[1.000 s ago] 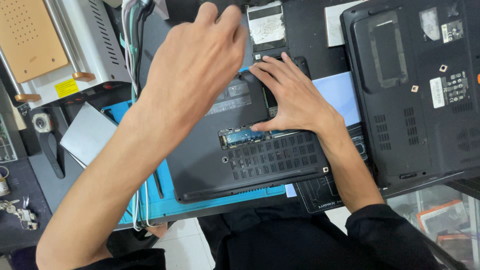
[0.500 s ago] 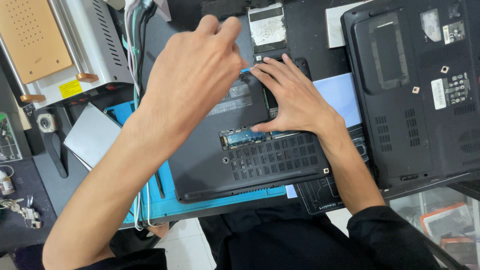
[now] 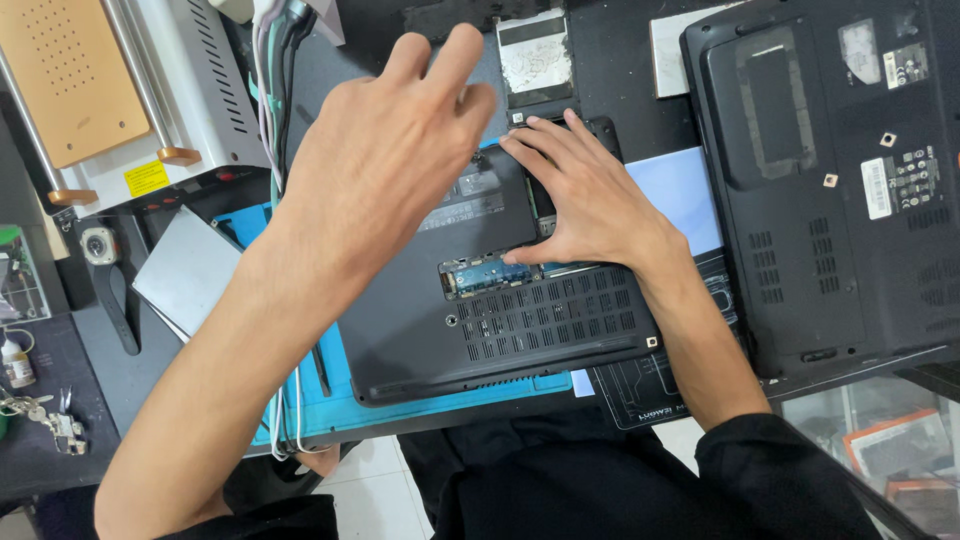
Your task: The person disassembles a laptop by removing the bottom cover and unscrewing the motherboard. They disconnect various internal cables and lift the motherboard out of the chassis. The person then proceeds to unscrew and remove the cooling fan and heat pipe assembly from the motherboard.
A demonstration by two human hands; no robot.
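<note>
Little has shifted: left hand [image 3: 385, 160] still hovers spread, gripping nothing, over the upturned dark laptop [image 3: 490, 310] on the blue mat [image 3: 340, 410]. Right hand [image 3: 585, 195] presses flat at its far edge, second laptop [image 3: 830, 170] crowding close beside.

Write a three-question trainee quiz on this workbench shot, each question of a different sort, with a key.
1. True or false: the right hand rests flat on the upturned dark laptop lying on the blue mat.
2. Multiple choice: the second black laptop lies A) under the left hand, B) at the right of the bench, C) on the floor.
3. Fill in: the machine with the orange plate stands at the bench's upper ____ corner.

Key: 1 true; 2 B; 3 left.
</note>
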